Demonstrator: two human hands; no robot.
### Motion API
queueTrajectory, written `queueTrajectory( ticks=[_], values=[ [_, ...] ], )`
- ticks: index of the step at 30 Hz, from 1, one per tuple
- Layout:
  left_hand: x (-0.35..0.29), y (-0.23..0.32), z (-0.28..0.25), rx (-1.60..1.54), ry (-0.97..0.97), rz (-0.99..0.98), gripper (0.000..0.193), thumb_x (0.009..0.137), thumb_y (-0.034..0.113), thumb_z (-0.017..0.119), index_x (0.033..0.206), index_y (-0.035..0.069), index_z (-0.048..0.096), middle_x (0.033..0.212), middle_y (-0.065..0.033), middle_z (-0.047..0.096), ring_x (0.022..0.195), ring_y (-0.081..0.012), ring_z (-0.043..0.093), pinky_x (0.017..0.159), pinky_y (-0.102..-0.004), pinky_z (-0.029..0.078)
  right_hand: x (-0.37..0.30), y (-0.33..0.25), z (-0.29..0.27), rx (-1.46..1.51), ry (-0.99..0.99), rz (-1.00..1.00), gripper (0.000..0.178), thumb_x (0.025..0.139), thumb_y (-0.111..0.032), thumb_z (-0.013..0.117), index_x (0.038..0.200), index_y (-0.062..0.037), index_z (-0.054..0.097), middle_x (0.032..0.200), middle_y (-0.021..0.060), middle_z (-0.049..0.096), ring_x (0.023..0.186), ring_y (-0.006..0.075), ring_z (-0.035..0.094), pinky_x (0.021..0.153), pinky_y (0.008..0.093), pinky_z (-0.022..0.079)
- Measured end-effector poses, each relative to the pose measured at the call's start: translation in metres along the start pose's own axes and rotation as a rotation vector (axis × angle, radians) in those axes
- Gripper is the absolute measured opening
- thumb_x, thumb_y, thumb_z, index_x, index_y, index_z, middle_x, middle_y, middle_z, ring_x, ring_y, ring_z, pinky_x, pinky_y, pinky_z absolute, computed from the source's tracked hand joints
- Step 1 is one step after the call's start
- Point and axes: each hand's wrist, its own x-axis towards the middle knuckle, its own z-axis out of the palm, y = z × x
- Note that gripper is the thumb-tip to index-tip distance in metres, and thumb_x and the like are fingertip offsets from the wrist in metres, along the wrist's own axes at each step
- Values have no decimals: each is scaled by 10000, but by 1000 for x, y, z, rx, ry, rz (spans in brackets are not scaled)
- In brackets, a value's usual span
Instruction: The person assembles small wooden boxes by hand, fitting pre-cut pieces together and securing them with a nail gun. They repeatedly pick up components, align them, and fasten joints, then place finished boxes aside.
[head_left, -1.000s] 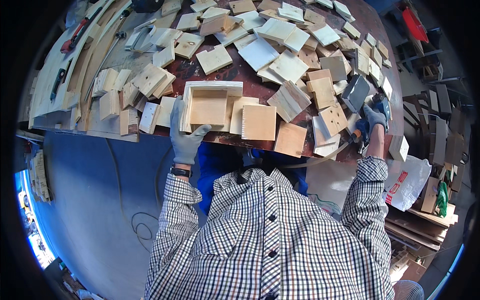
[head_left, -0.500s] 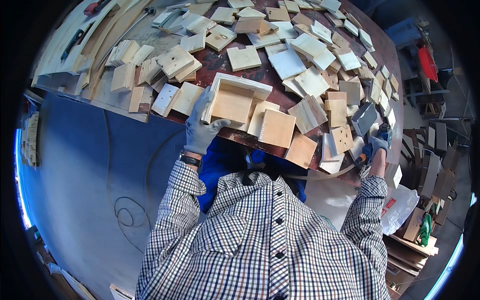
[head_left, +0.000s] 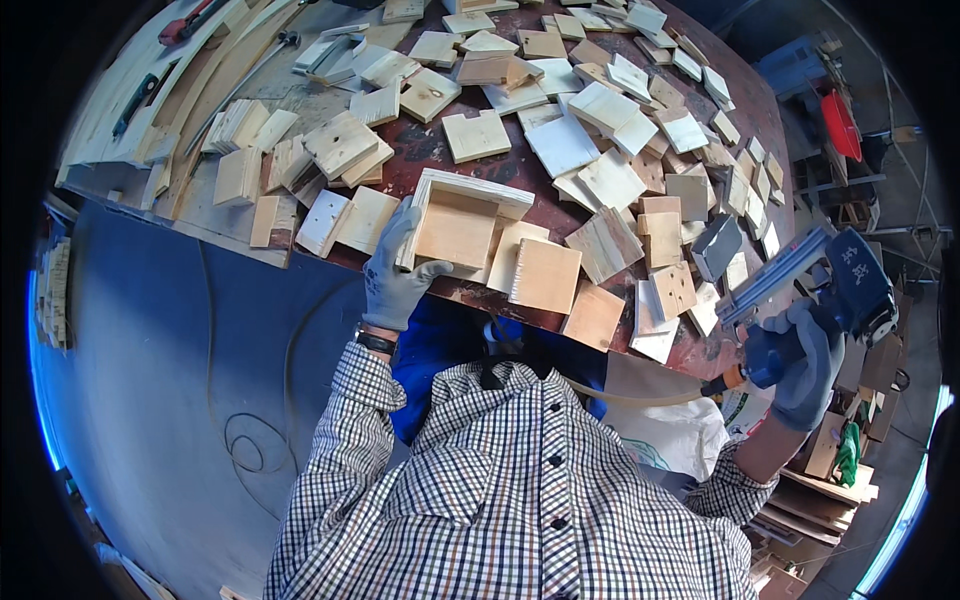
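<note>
My gloved left hand [head_left: 393,275] grips the left side of a small open wooden box [head_left: 462,226] at the table's front edge, thumb on its near side. Its far and left walls stand up around a flat board. My gloved right hand [head_left: 808,365] is closed round the handle of a blue pneumatic nail gun [head_left: 862,290], raised off the table's right edge. The gun's silver magazine points toward the table. From the orange fitting [head_left: 722,381] at its handle end, an air hose [head_left: 640,400] runs left past my body. Beside the box lie loose square boards [head_left: 545,272].
Many small wood blocks [head_left: 610,110] cover the dark red table [head_left: 420,140]. A grey block [head_left: 717,246] sits among them at right. Clamps [head_left: 185,22] and long planks lie far left. A red bowl-like thing [head_left: 842,125] and stacked offcuts [head_left: 815,500] are at right.
My right hand has lifted the nail gun from the table's right edge, up and to the right. My left hand stays on the box. The whole view has shifted slightly.
</note>
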Motion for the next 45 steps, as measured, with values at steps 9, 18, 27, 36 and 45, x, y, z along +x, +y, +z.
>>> queueTrajectory(
  ticks=[9, 18, 27, 36, 45],
  values=[
    [0, 2, 1, -1, 9, -26, 845, 726, 333, 931, 1447, 132, 540, 1522, -149, 593, 1423, -361, 559, 1158, -458, 512, 35, -26, 157, -328, -706, 311, 236, 957, -156, 668, 1116, 15, 633, 711, 59, 624, 548, 148, 600, 580, 319, 548],
    [6, 12, 0, -17, 18, -30, 843, 716, 287, 931, 1454, 144, 549, 1499, -157, 616, 1396, -348, 587, 1121, -429, 542, 52, 27, 221, -472, -1043, 535, 311, 928, -182, 685, 1174, -1, 628, 738, 38, 654, 548, 107, 619, 548, 266, 526],
    [11, 18, -3, -3, 28, -16, 845, 688, 255, 941, 1434, 157, 558, 1496, -137, 621, 1377, -349, 602, 1102, -420, 558, 61, 43, 236, -560, -1052, 488, 333, 938, -158, 690, 1218, 13, 630, 789, 30, 664, 596, 92, 627, 564, 259, 524],
    [12, 19, -4, -20, 23, -30, 856, 681, 250, 942, 1440, 159, 558, 1490, -152, 622, 1366, -358, 609, 1096, -430, 563, 68, 47, 231, -550, -1095, 481, 439, 903, -209, 715, 1274, 7, 625, 864, 60, 680, 657, 116, 652, 614, 278, 562],
    [12, 17, -5, 27, -31, -54, 821, 709, 320, 933, 1391, 106, 528, 1464, -220, 623, 1370, -408, 601, 1096, -471, 557, 61, 35, 244, -676, -1100, 615, 318, 885, -232, 705, 1097, -4, 641, 757, 30, 639, 580, 119, 638, 535, 292, 544]
  ],
)
